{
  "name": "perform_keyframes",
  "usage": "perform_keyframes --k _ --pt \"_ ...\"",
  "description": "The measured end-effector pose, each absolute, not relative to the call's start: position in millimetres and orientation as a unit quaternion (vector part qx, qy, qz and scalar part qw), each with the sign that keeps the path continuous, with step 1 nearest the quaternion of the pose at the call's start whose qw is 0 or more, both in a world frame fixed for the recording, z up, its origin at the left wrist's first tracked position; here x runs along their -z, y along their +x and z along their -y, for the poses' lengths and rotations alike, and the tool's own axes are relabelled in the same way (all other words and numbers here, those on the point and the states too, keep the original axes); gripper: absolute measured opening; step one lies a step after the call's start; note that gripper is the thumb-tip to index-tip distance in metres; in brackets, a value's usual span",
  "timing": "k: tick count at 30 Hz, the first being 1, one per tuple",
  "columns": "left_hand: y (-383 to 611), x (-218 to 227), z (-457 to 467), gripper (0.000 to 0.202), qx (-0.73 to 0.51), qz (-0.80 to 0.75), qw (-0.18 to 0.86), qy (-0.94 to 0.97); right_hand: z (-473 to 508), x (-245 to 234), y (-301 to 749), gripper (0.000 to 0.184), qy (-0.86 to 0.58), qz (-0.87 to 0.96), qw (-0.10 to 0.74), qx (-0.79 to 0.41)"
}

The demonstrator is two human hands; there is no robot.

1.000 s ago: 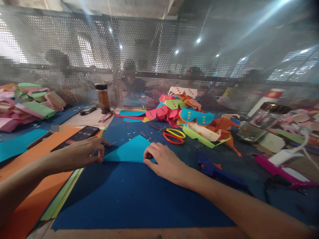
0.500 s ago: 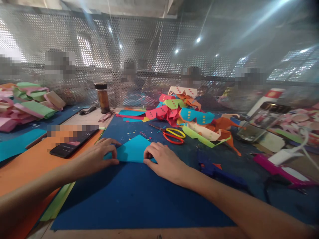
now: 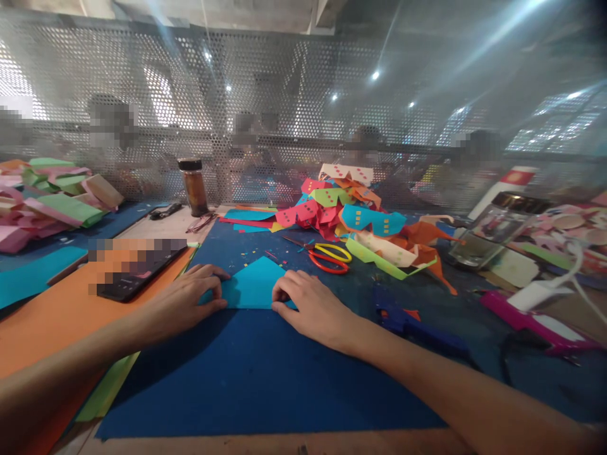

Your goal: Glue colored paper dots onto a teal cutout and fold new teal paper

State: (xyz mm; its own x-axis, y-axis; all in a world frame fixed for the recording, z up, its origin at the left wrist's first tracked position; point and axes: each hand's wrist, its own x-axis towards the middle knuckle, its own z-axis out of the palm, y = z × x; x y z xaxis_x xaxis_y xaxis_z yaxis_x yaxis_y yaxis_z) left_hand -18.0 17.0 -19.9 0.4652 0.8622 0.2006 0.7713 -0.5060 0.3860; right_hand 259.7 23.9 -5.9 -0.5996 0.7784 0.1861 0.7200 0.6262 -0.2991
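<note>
A folded turquoise paper triangle (image 3: 253,283) lies on a dark blue sheet (image 3: 265,373) in front of me. My left hand (image 3: 187,300) pinches the triangle's left corner, fingers curled over it. On the triangle's right corner rests my right hand (image 3: 310,306), its bent fingers pressing the paper down. Both forearms reach in from the bottom edge.
Yellow and red scissors (image 3: 327,258) lie just beyond the triangle, before a heap of coloured paper pieces (image 3: 360,218). A phone (image 3: 142,268) lies on orange sheets (image 3: 57,316) at left. A jar (image 3: 193,186), a blue glue gun (image 3: 417,325) and a perforated metal screen (image 3: 303,114) surround the spot.
My left hand slid right along the triangle's lower edge and curled over its left corner. The right hand stayed put.
</note>
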Motion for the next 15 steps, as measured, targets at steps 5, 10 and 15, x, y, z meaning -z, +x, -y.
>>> perform_keyframes --k 5,10,15 --pt "-18.6 21.1 -17.8 0.025 -0.187 -0.481 0.117 0.849 -24.0 5.2 258.9 0.011 -0.421 0.89 0.148 -0.098" --pt "-18.4 20.6 -18.2 0.025 -0.178 -0.484 0.122 0.848 -23.7 4.8 258.9 0.011 -0.421 0.89 0.147 -0.098" --pt "-19.7 20.7 -18.8 0.024 -0.181 -0.478 0.123 0.85 -23.8 6.2 259.5 0.01 -0.418 0.89 0.156 -0.096"
